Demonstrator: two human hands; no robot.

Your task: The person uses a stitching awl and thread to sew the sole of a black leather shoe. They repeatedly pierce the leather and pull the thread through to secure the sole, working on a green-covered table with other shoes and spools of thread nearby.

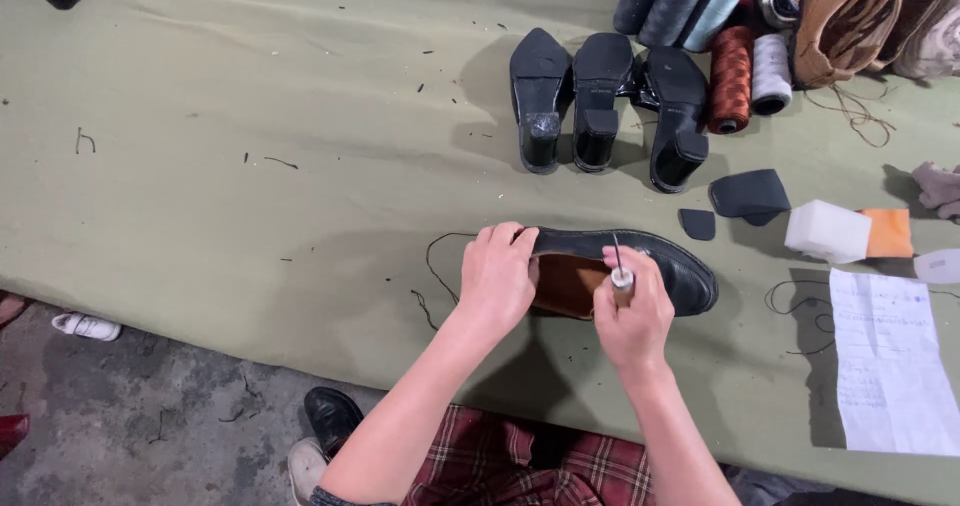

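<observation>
Heel end of the black leather shoe [650,261] is buried under the left hand [497,278], so can't see the stitching there. That hand's clamped over the heel, fingers curled. Right hand [632,316] is closed around an awl [620,269] (thin needle pointing up), poised over the tan insole. Shoe lies mid-worktop [250,216], toe pointing right.

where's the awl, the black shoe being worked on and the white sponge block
awl [620,271], head view, on its pale handle in the right hand
black shoe [680,271], head view, on the toe
white sponge block [826,231], head view, on its top face
</observation>
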